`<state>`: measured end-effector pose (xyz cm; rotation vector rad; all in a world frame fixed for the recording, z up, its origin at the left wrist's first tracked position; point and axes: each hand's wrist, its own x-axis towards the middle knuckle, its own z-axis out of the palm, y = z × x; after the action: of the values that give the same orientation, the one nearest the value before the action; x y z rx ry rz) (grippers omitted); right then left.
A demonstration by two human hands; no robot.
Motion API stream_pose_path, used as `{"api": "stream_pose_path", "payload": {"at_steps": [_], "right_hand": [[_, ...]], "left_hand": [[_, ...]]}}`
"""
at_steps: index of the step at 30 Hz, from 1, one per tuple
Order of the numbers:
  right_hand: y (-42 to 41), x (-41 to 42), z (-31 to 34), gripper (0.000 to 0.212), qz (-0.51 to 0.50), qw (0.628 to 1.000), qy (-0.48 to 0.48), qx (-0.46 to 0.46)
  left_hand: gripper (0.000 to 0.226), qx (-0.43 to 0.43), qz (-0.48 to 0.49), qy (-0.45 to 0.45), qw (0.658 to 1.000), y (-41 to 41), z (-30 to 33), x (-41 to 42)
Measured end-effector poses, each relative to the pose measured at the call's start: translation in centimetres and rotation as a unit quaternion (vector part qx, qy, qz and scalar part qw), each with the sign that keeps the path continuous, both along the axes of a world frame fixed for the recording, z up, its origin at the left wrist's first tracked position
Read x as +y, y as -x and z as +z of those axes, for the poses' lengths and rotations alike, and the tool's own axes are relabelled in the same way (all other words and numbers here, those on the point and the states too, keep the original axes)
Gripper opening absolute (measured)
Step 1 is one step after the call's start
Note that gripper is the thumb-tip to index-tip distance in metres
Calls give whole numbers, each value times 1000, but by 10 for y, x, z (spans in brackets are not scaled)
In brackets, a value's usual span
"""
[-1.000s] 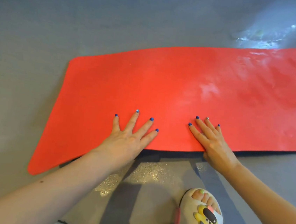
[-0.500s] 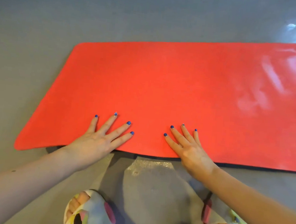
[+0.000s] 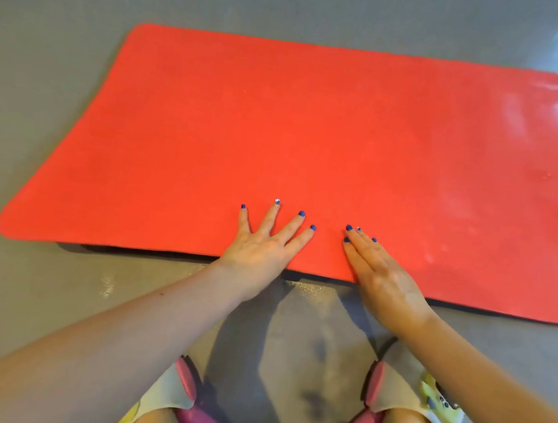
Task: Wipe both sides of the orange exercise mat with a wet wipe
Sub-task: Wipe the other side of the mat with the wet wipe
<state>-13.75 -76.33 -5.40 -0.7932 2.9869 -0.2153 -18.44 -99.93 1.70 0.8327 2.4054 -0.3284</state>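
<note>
While both palms press down on its near edge, the orange exercise mat (image 3: 312, 139) lies flat on the grey floor (image 3: 46, 49), stretching from about nine o'clock across the middle of the view and out past the frame edge at three o'clock. At roughly six o'clock of the mat, the left hand (image 3: 264, 244) rests flat with its fingers straight and fanned apart, nails painted blue. Just beside it, toward four o'clock, the right hand (image 3: 381, 277) also lies flat on the mat, its fingers straight and held close together, pointing toward eleven o'clock. Neither hand holds anything. A dark shadow line runs under the mat's near edge between seven and six o'clock. Pale, shiny patches show on the mat's surface toward two and three o'clock, and a glossy patch on the floor at one o'clock. Near six o'clock of the view, two pale slippers (image 3: 407, 390) with pink trim stand on the floor, apart from the mat.
</note>
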Motion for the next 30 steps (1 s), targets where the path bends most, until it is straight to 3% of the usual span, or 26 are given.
{"api": "stream_pose_path", "payload": {"at_steps": [2,7,9,12,15,19,21,25,28,30], "right_hand": [[-5,16,3,60,-43,999,7,-12],[-2,29,35,93,-157,984,68,37],[3,21,45,87,-131,985,75,79],[13,-5,49,60,-74,985,82,133],[20,-49,44,52,-15,990,84,116],[24,-76,24,80,18,998,35,45],[26,-76,14,83,23,999,39,17],[27,-67,0,76,33,999,-18,-29],[28,-66,-8,54,69,997,-14,-32],[31,-67,-8,59,82,995,-21,-51]], "left_hand": [[111,13,-12,7,1000,4,7,-1],[102,47,-30,-1,998,12,41,-2],[102,62,-33,0,998,16,53,-12],[103,92,-35,21,995,19,61,-51],[108,99,-14,46,994,16,55,-101],[113,56,17,52,997,10,31,-127],[113,31,37,43,998,10,14,-125],[114,8,113,27,993,9,-26,-125],[108,-18,162,20,986,4,-45,-130],[104,-40,167,8,985,5,-52,-134]]}}
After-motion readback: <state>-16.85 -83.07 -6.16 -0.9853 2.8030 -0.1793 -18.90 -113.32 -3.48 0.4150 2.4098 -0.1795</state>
